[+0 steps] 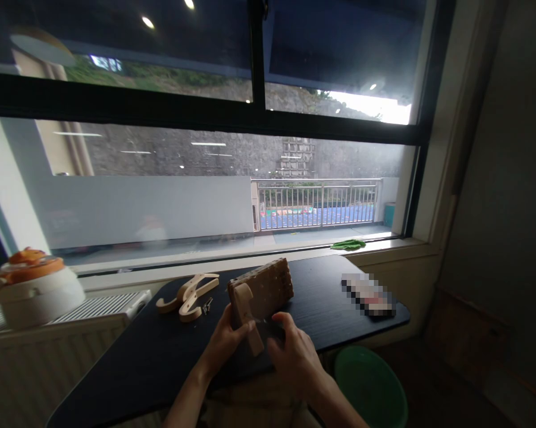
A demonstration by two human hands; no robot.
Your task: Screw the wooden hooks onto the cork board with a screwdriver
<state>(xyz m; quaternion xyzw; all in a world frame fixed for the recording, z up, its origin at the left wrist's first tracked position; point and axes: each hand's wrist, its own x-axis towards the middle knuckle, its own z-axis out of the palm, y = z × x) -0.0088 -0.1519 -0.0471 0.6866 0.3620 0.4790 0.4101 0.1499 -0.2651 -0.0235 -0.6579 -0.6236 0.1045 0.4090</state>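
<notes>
My left hand (pixel 226 337) is closed on a pale wooden hook (pixel 244 300), pressing it against the end of a brown wooden box-shaped piece (pixel 263 290). That piece is tilted up off the table and has small bumps along its right edge. In my right hand (pixel 294 351) is a dark-handled screwdriver (pixel 274 326), its thin tip close to the hook; whether it touches a screw is too small to tell. More wooden hooks (pixel 190 297) lie to the left on the table, with a few screws (pixel 207 306) beside them.
The black table (pixel 151 362) stands against the window sill. A phone-like blurred object (pixel 368 294) lies at its right. Green leafy-looking material (pixel 348 244) rests on the sill. A green stool (pixel 370 386) is below right; an orange-and-white pot (pixel 38 291) sits on the radiator (pixel 116 309).
</notes>
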